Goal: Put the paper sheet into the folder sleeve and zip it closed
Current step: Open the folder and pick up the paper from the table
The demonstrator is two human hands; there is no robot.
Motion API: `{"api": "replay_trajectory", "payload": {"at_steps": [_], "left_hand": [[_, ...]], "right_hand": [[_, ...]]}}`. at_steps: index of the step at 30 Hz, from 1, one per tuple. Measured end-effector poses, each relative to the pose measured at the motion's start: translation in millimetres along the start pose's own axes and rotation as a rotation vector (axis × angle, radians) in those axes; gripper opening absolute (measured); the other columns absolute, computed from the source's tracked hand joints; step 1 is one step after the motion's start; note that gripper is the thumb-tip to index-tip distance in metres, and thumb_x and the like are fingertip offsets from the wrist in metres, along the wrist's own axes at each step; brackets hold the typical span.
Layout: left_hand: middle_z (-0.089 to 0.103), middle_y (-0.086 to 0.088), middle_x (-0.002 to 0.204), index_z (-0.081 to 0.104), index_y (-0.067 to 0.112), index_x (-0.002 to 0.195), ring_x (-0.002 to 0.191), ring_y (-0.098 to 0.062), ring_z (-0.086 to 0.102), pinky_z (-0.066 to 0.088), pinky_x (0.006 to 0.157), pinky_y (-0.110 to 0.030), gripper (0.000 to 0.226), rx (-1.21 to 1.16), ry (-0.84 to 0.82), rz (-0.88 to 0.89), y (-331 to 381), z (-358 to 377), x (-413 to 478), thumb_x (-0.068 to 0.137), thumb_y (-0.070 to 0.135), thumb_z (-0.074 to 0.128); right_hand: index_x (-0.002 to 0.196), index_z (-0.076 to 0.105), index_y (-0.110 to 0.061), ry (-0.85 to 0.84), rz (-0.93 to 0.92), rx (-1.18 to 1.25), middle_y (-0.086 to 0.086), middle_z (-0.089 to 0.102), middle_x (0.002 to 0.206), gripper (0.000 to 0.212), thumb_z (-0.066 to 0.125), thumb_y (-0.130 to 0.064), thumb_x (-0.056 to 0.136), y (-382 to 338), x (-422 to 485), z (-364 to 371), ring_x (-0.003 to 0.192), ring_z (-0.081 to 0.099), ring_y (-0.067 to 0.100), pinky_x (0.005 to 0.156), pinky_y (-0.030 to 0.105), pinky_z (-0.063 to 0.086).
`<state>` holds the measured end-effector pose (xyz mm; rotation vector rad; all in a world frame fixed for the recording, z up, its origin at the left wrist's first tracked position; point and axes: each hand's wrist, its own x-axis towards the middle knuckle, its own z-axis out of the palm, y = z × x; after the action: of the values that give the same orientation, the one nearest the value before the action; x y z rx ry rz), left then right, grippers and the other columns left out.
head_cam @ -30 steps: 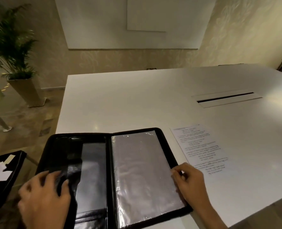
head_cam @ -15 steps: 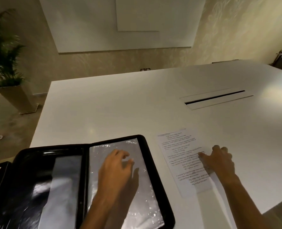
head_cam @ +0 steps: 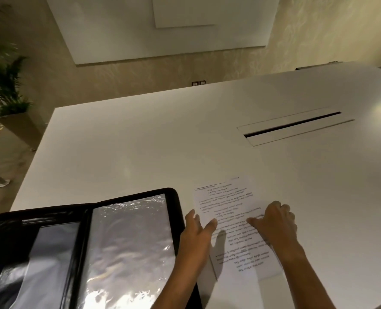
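A black zip folder (head_cam: 174,197) lies open at the table's near left, its clear plastic sleeve (head_cam: 129,237) facing up on the right half. A printed paper sheet (head_cam: 227,201) lies flat on the table just right of the folder. My left hand (head_cam: 196,230) hovers at the sheet's left edge, fingers apart, thumb over the paper. My right hand (head_cam: 274,221) rests on the sheet's right side, fingers curled down onto it. Neither hand has the sheet lifted.
The white table (head_cam: 162,141) extends far ahead and right, with a cable slot (head_cam: 292,128) set into it at the right. A potted plant (head_cam: 4,85) stands on the floor at the left. The table's near edge runs just below the sheet.
My left hand has left the plastic sleeve and moved right to the sheet's left edge. My right hand stays on the sheet. The view has shifted further right.
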<state>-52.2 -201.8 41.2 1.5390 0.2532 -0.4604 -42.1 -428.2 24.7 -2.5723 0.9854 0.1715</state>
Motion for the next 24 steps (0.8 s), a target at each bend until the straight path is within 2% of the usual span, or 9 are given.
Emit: {"api": "replay_trajectory", "payload": {"at_steps": [4,6,8,11,13,16,18,22,24], "left_hand": [[0.049,-0.010,0.165,0.036,0.024,0.165,0.147,-0.028,0.053,0.043,0.126,-0.045,0.073,-0.183,0.082,-0.090,1,5,10,0.103,0.030,0.075],[0.060,-0.012,0.146,0.043,0.024,0.155,0.131,-0.027,0.060,0.052,0.109,-0.039,0.077,-0.268,0.112,-0.127,5,6,14,0.092,0.034,0.085],[0.063,-0.007,0.127,0.046,0.023,0.147,0.118,-0.024,0.060,0.053,0.094,-0.034,0.080,-0.293,0.123,-0.132,9,6,18,0.078,0.039,0.083],[0.064,-0.013,0.137,0.052,0.013,0.150,0.124,-0.028,0.060,0.054,0.110,-0.046,0.060,-0.295,0.164,-0.152,6,9,25,0.099,0.028,0.079],[0.064,-0.012,0.140,0.055,0.016,0.147,0.126,-0.029,0.060,0.051,0.115,-0.048,0.048,-0.286,0.183,-0.150,5,13,25,0.104,0.027,0.072],[0.065,-0.001,0.128,0.057,0.021,0.133,0.107,-0.015,0.059,0.050,0.086,-0.034,0.034,-0.286,0.191,-0.138,8,22,21,0.103,0.024,0.072],[0.061,0.007,0.118,0.054,0.025,0.125,0.099,-0.008,0.055,0.044,0.075,-0.029,0.028,-0.290,0.184,-0.146,7,24,24,0.103,0.022,0.071],[0.062,0.002,0.122,0.054,0.021,0.132,0.109,-0.017,0.059,0.046,0.084,-0.033,0.033,-0.291,0.198,-0.145,4,23,26,0.103,0.020,0.070],[0.062,0.001,0.123,0.053,0.021,0.134,0.106,-0.016,0.058,0.046,0.080,-0.032,0.036,-0.302,0.199,-0.137,5,22,26,0.103,0.019,0.071]], "right_hand": [[0.139,0.052,0.006,-0.084,0.010,0.081,0.025,0.059,0.133,0.100,0.102,-0.050,0.073,4,12,-7,0.128,0.060,0.045,0.107,0.054,0.056],[0.140,0.053,0.006,-0.110,-0.004,0.081,0.025,0.060,0.133,0.102,0.103,-0.050,0.072,4,16,-10,0.127,0.061,0.044,0.107,0.055,0.057],[0.139,0.053,0.006,-0.120,-0.013,0.076,0.024,0.060,0.131,0.101,0.103,-0.049,0.071,2,18,-11,0.126,0.061,0.044,0.107,0.055,0.057],[0.138,0.050,0.005,-0.118,-0.024,0.068,0.025,0.060,0.132,0.101,0.104,-0.048,0.070,1,18,-12,0.126,0.061,0.044,0.106,0.056,0.057],[0.136,0.048,0.004,-0.111,-0.036,0.071,0.025,0.061,0.131,0.101,0.104,-0.048,0.070,0,19,-12,0.125,0.061,0.046,0.107,0.057,0.056],[0.130,0.047,0.002,-0.108,-0.039,0.099,0.023,0.064,0.127,0.098,0.106,-0.044,0.068,-1,20,-12,0.120,0.065,0.045,0.103,0.057,0.059],[0.125,0.048,0.001,-0.115,-0.040,0.117,0.021,0.066,0.123,0.094,0.107,-0.043,0.067,0,21,-12,0.113,0.068,0.042,0.098,0.055,0.062],[0.127,0.057,-0.003,-0.112,-0.048,0.111,0.011,0.061,0.114,0.087,0.105,-0.047,0.069,3,19,-12,0.107,0.064,0.034,0.088,0.047,0.061],[0.130,0.061,-0.006,-0.109,-0.048,0.110,0.011,0.060,0.116,0.082,0.103,-0.048,0.072,3,18,-12,0.110,0.063,0.034,0.087,0.045,0.059]]}}
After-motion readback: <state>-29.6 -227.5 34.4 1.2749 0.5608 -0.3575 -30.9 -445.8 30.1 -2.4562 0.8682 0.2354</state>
